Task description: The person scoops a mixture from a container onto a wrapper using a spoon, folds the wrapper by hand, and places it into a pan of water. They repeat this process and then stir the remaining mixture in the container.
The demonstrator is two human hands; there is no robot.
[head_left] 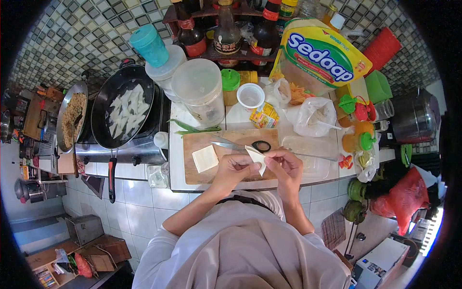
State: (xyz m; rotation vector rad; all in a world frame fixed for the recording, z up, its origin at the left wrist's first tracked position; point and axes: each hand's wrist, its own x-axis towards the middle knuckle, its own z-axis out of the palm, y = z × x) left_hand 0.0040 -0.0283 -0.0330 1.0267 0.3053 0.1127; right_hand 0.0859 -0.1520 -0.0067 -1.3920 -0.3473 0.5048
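A small, pale, thin sheet [255,157], folded to a point, is held up over the front of the wooden cutting board [231,179]. My left hand [235,169] pinches its left side, and my right hand [284,166] pinches its right side. Left of my hands, a stack of pale square sheets [205,159] lies on the board. Scissors [260,146] with black handles lie behind my fingers, their blades pointing left. A knife blade [315,156] extends to the right of my right hand; its handle is hidden.
At the left, a black pan [122,107] with white pieces and a pan of brown crumbs [73,113] sit on the stove. Tall containers [198,91], a white cup [250,96], a yellow oil pouch [320,55] and a clear plastic bag [315,117] stand behind the board.
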